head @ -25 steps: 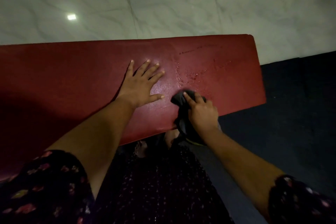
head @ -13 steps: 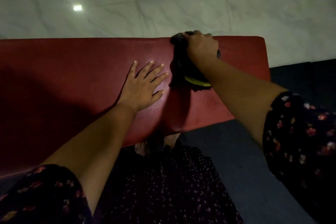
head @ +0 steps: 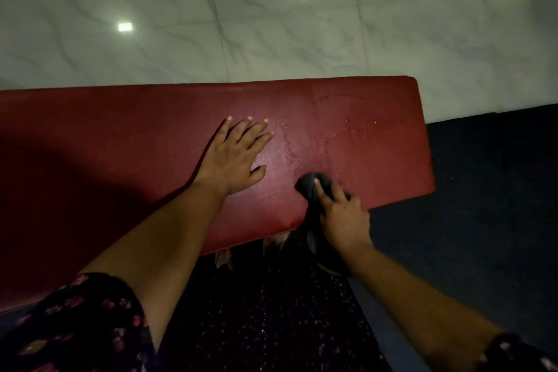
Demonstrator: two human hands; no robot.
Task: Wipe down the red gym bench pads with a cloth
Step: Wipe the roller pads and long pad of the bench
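Observation:
A long red bench pad [head: 120, 142] runs across the view from the left edge to its right end at about three quarters across. Wet streaks and droplets glisten on its right part. My left hand [head: 234, 157] lies flat on the pad with fingers spread. My right hand [head: 341, 217] grips a dark cloth [head: 308, 187] at the pad's near edge, forefinger stretched over the bunched cloth. Part of the cloth hangs down below the edge, showing a yellow trim.
White marble floor tiles [head: 271, 24] with light reflections lie beyond the bench. A dark mat [head: 489, 190] covers the floor to the right. My dark flowered clothing [head: 256, 326] and my feet [head: 225, 260] show below the pad's near edge.
My right hand has drawn the cloth from the pad's far edge back to its near edge, leaving wet streaks. My left hand has stayed flat in place.

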